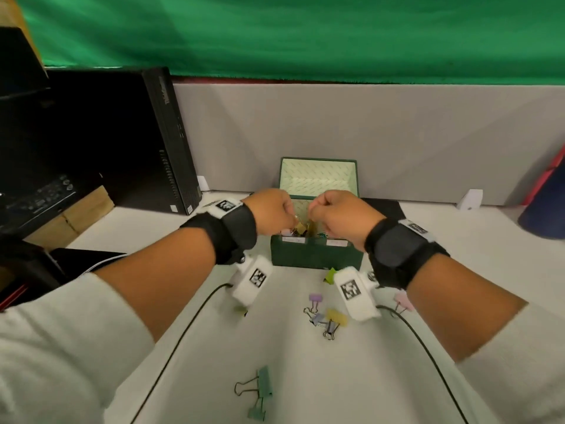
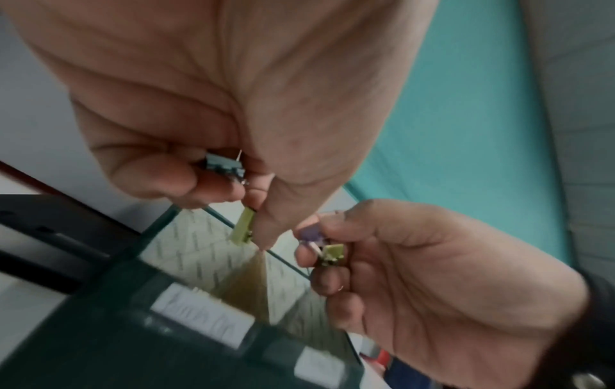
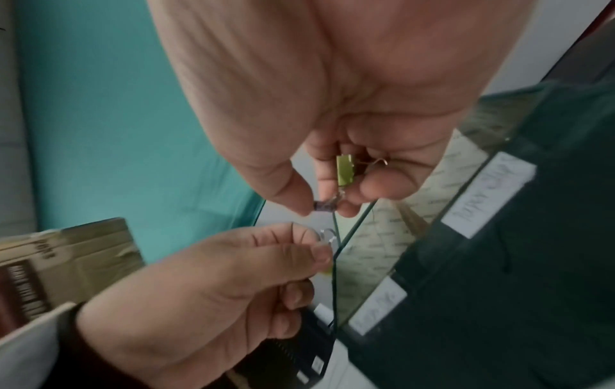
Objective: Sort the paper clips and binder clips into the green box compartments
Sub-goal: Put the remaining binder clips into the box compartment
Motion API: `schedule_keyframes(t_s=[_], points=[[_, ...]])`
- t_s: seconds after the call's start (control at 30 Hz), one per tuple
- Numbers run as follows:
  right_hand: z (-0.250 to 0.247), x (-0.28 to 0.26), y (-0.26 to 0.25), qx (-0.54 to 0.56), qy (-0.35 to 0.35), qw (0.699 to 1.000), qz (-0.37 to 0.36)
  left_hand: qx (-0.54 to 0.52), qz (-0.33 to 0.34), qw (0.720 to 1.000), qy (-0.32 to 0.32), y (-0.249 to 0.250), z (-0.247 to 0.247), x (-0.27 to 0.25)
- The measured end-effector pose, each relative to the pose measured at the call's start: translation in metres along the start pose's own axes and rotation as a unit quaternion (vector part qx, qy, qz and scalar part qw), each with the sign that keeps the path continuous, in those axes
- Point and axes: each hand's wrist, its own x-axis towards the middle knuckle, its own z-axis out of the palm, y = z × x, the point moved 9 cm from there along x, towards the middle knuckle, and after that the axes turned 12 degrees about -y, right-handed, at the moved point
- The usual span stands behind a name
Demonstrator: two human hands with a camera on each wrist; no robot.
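Observation:
The green box stands open on the white table, its lid upright and two white labels on the front wall. Both hands hover close together over it. My left hand pinches a yellow-green binder clip and keeps a blue-grey binder clip under its curled fingers. My right hand pinches a purple binder clip and holds a yellow-green binder clip in its curled fingers. Clips lie in the left compartment; its depth is hidden by the hands.
Loose binder clips lie on the table in front of the box: lime, purple, yellow, pink, green. A black computer tower stands at the left. A grey partition closes the back.

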Motion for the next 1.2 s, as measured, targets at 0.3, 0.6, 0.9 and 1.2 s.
schedule_keyframes(t_s=[0.3, 0.6, 0.9, 1.2], points=[[-0.004, -0.004, -0.009, -0.196, 0.003, 0.980, -0.019, -0.005, 0.015, 0.999, 0.037, -0.008, -0.019, 0.005], [0.071, -0.055, 0.045, -0.400, -0.195, 0.894, -0.046, 0.185, 0.019, 0.965, -0.184, -0.065, 0.088, -0.066], [0.093, -0.035, 0.048, -0.451, -0.227, 0.862, -0.048, 0.108, 0.015, 0.984, -0.140, -0.077, 0.102, -0.068], [0.052, -0.049, 0.046, -0.249, -0.165, 0.954, 0.000, -0.035, 0.112, 0.976, -0.181, -0.037, 0.101, -0.110]])
